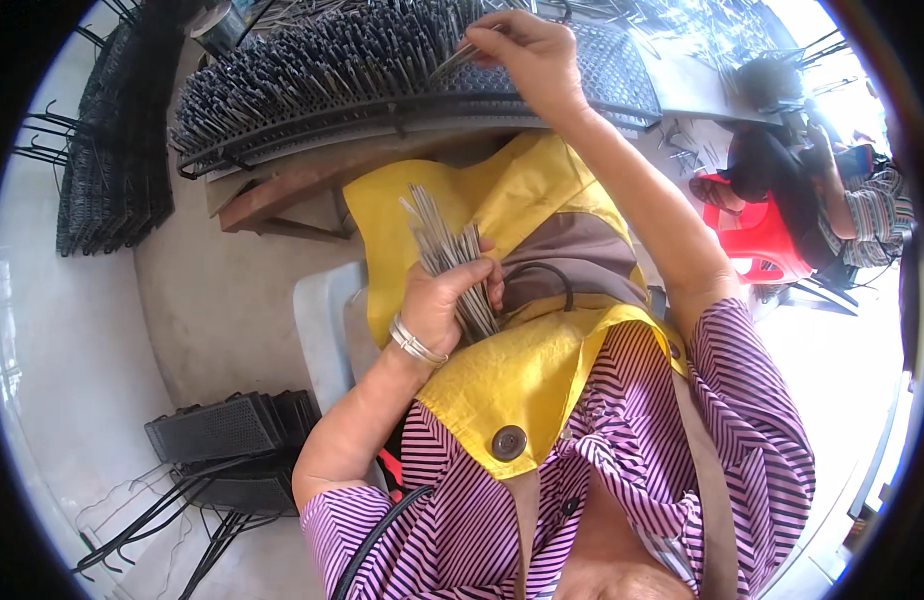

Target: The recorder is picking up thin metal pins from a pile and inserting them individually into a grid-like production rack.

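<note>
My left hand is closed around a bundle of thin, silvery metal rods, their tips pointing up over my lap. Above the long perforated black rack, my right hand pinches one or more slim metal rods between thumb and fingers. Densely packed upright metal rods fill the rack's left and middle portion. The rods in my right hand slant down beside the last of these. Their exact kind is too small to tell.
A brown bench supports the rack. More black racks with hooked rods stand at far left, and others at lower left. Loose rods lie on the table at far right. Another person sits near a red stool.
</note>
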Motion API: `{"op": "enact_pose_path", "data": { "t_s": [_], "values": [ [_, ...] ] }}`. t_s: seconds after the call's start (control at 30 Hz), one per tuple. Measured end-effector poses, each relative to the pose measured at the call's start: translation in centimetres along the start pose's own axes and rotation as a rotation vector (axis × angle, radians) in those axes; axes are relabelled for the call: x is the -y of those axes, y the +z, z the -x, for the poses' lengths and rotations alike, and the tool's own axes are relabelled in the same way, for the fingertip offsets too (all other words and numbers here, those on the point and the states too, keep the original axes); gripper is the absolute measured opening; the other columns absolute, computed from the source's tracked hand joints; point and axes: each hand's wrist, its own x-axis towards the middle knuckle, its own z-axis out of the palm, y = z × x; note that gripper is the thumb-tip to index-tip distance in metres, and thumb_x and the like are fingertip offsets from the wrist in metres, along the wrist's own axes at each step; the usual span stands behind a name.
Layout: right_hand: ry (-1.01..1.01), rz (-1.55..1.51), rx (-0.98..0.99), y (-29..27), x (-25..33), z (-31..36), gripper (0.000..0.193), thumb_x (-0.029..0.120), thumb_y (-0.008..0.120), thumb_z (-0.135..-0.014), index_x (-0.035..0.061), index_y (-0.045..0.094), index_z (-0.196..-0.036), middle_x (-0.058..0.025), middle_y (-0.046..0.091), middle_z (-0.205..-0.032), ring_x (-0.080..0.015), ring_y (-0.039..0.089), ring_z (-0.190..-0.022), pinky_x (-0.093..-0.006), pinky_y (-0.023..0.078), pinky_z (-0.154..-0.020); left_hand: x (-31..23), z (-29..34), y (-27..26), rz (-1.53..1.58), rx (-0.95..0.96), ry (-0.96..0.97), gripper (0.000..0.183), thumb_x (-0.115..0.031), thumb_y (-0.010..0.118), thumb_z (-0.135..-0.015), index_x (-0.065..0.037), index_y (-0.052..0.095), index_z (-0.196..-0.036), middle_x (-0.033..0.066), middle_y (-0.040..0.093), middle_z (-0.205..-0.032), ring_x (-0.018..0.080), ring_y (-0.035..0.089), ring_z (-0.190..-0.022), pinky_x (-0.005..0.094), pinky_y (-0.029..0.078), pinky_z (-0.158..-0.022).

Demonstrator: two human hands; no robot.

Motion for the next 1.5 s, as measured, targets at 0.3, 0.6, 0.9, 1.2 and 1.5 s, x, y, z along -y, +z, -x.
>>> {"op": "enact_pose_path", "data": {
  "t_s": [0.3, 0.6, 0.9, 1.2, 1.5],
  "values": [
    [-0.207, 0.518, 0.394, 1.5, 1.7, -1.5, 0.016, 0.016, 0.054, -0.079, 0.002, 0.063, -0.081, -0.014, 0.061, -0.067, -0.0232, 0.061, -0.061, -0.0321, 0.048, -0.057, 0.0, 0.0, -0.4, -0.011, 0.013, 0.017, 0.028, -0.002, 0.058, -0.076, 0.003, 0.048, -0.102, 0.012, 0.055, -0.073, 0.0203, 0.055, -0.062, 0.0311, 0.047, -0.054],
    [-0.258, 1.177, 0.527, 4.5, 1.5, -2.8, 0.019, 0.018, 0.051, -0.08, 0.0023, 0.062, -0.077, -0.0165, 0.061, -0.068, -0.0331, 0.06, -0.065, -0.038, 0.047, -0.058, 0.1, -0.2, -0.6, -0.023, 0.027, 0.002, 0.027, -0.003, 0.057, -0.077, 0.002, 0.048, -0.102, 0.0109, 0.056, -0.074, 0.019, 0.054, -0.062, 0.0302, 0.047, -0.056],
    [0.082, 0.72, 0.586, 2.7, 5.7, 2.7, 0.032, 0.024, 0.066, -0.077, -0.005, 0.06, -0.089, -0.0121, 0.063, -0.072, -0.0182, 0.063, -0.063, -0.0258, 0.051, -0.055, -0.3, 0.3, 0.1, -0.064, 0.033, 0.057, 0.027, -0.005, 0.059, -0.074, 0.005, 0.049, -0.097, 0.0097, 0.055, -0.069, 0.017, 0.053, -0.058, 0.0272, 0.045, -0.054],
    [0.625, -0.205, 0.554, 0.4, 5.5, 8.1, 0.02, 0.016, 0.064, -0.077, -0.0033, 0.062, -0.078, -0.0051, 0.061, -0.068, -0.0084, 0.056, -0.061, -0.0215, 0.048, -0.054, -0.7, -0.1, 1.5, -0.221, 0.121, 0.035, 0.028, -0.005, 0.058, -0.075, 0.007, 0.049, -0.099, 0.0091, 0.056, -0.07, 0.0166, 0.052, -0.056, 0.0263, 0.042, -0.053],
    [0.62, -0.177, 0.167, -3.7, 5.3, 5.7, 0.016, 0.014, 0.061, -0.079, -0.0021, 0.06, -0.077, -0.0041, 0.058, -0.063, -0.0093, 0.056, -0.054, -0.0219, 0.046, -0.05, -3.5, -3.9, 5.5, -0.406, 0.063, -0.017, 0.025, -0.011, 0.058, -0.076, 0.003, 0.05, -0.095, 0.0074, 0.053, -0.067, 0.0146, 0.049, -0.049, 0.0262, 0.04, -0.045]
  ]
}}
